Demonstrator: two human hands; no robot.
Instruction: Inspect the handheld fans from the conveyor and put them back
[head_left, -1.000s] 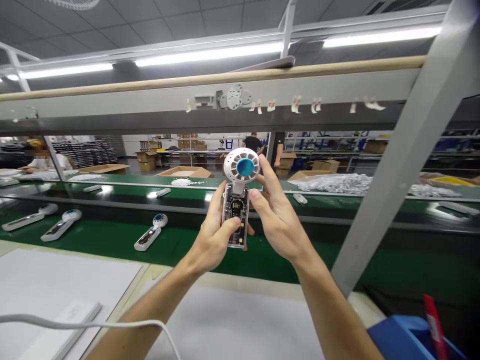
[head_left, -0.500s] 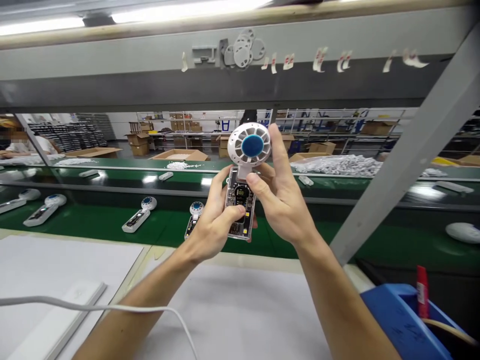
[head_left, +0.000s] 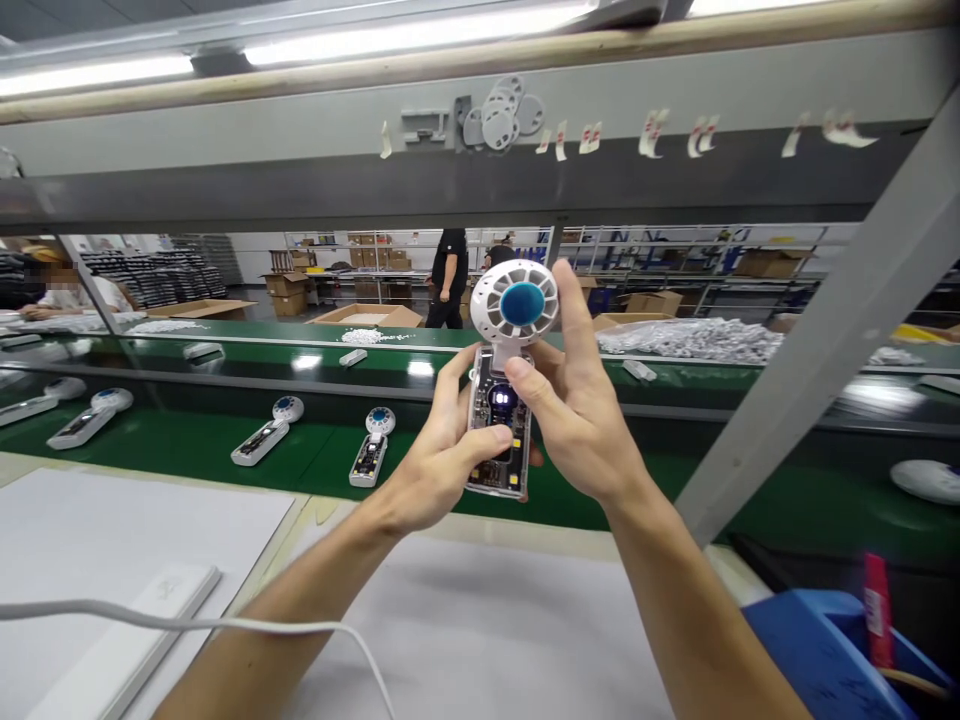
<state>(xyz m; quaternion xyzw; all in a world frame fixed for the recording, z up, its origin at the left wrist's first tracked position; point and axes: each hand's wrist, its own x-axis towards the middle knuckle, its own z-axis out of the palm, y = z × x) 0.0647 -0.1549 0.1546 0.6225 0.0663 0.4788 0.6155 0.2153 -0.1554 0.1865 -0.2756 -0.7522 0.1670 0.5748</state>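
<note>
Held up before me is a small handheld fan [head_left: 497, 425], with a round white vented head and a blue centre. Its clear body shows a circuit board, and a small display glows white. My left hand [head_left: 450, 445] is closed round the body, its thumb pressing the front below the display. My right hand [head_left: 574, 400] grips the neck between thumb and fingers, the index finger raised along the head's right side. Fingers behind the fan are mostly hidden. Another such fan [head_left: 369, 455] lies on the green conveyor belt [head_left: 315, 475] beyond my left wrist.
More fans [head_left: 268, 432] lie along the belt to the left. A white cable [head_left: 247, 627] crosses above a white power strip [head_left: 142, 640]. A blue bin [head_left: 817, 640] stands at the lower right, by a slanted metal post [head_left: 825, 320]. A person in black [head_left: 448, 270] stands in the background.
The fan's display has lit up bright white. The view has shifted slightly, so both hands and the fan appear a little lower and further right. A person in black has come into sight behind.
</note>
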